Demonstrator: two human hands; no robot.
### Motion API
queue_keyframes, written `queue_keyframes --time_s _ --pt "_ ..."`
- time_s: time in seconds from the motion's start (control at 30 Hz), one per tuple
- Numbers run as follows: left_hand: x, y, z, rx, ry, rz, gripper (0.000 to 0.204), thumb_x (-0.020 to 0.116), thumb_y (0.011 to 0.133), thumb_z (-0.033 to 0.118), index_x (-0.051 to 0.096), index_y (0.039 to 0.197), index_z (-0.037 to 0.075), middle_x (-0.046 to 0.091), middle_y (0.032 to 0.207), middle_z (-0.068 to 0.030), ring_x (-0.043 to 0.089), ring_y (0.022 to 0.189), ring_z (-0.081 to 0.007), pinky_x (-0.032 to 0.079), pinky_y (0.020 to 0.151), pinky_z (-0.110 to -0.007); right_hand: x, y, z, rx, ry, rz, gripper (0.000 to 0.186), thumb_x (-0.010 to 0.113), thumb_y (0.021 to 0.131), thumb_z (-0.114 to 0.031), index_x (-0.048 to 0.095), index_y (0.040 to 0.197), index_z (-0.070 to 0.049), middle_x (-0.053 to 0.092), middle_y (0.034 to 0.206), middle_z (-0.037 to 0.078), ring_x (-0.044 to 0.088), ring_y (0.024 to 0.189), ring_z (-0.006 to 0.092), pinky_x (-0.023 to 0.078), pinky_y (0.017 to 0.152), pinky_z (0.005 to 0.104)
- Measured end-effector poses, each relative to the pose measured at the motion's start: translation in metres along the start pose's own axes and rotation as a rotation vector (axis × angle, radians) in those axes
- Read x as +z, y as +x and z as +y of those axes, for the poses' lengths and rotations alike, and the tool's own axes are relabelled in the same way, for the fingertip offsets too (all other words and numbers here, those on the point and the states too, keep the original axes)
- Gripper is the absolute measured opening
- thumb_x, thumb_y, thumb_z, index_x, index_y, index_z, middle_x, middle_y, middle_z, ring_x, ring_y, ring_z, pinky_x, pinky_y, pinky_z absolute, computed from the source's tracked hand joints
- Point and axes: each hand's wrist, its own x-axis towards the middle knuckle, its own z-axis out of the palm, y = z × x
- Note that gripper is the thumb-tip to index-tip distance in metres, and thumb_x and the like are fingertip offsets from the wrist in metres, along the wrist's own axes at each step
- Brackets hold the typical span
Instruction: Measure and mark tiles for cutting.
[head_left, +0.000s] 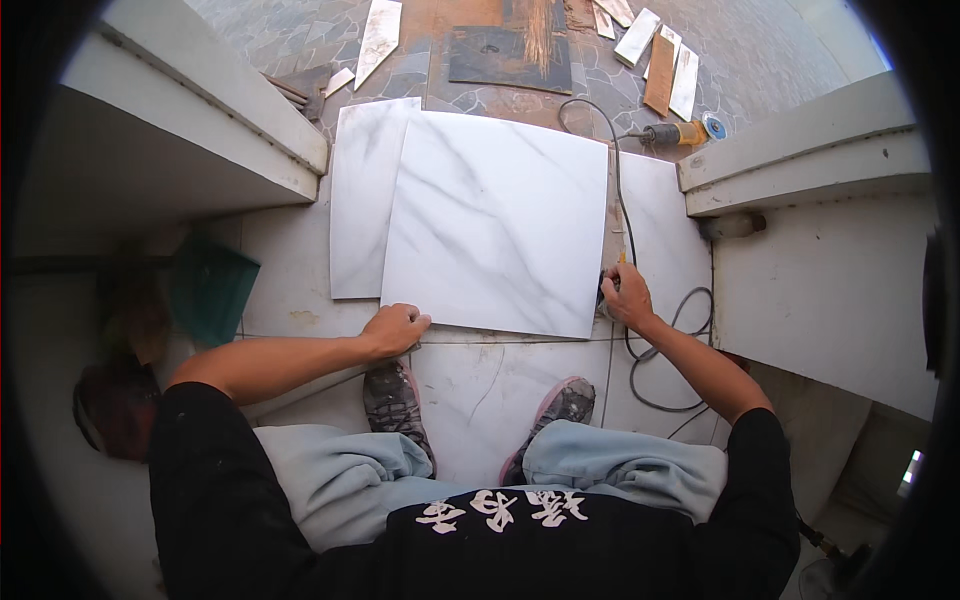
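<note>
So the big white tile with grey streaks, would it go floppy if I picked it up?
The grey-veined white tile would probably stay stiff, since it lies as one flat slab. It's likely heavy, being much broader than the left hand at its near edge. Its sharp corners might chip if knocked.

1. The head view looks from the person's head, the left of two wide fisheye cameras worn side by side; it stands upright;
2. it faces steeply down and ahead, from the black shirt [600, 565] at the lower edge, past the shoes [398, 400] and the white panel [500, 220], to the stone paving [320, 45] at the top;
3. it is near, with both forearms [290, 364] in frame; straight edges bend toward the dark rim.
</note>
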Motion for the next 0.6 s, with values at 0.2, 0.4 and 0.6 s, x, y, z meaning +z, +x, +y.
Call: queue_keyframes --time_s 0.2,0.4,0.6 --pt "0.013 -0.035 0.002 0.107 -0.118 -0.068 0.037 0.062 0.092 0.037 0.063 0.106 0.002 0.069 0.094 -0.0193 0.066 0.091 -0.0360 0.051 0.085 -0.043 0.007 0.000 0.009 -0.005 0.032 0.049 0.020 0.062 0.088 -0.016 0.057 0.099 0.000 0.057 0.094 0.017 0.061 0.085 0.0303 0.050 0.079 0.0409" --pt "0.006 -0.035 -0.008 0.424 -0.122 0.251 0.021 0.061 0.093 0.020 0.063 0.103 0.002 0.061 0.096 -0.0156 0.061 0.087 -0.0293 0.049 0.082 -0.038 0.002 -0.009 0.016 -0.059 -0.089 0.057 0.022 0.063 0.091 -0.020 0.058 0.099 0.000 0.059 0.097 0.019 0.061 0.089 0.0335 0.050 0.081 0.0423" --pt "-0.108 0.054 -0.031 -0.138 -0.020 0.713 0.050 0.067 0.083 0.022 0.053 0.128 0.008 0.054 0.127 -0.0182 0.056 0.115 -0.0332 0.047 0.097 -0.045 -0.015 0.001 0.015 -0.179 -0.142 0.062 0.017 0.061 0.093 -0.016 0.059 0.101 -0.001 0.060 0.096 0.020 0.063 0.088 0.0341 0.051 0.080 0.0434"
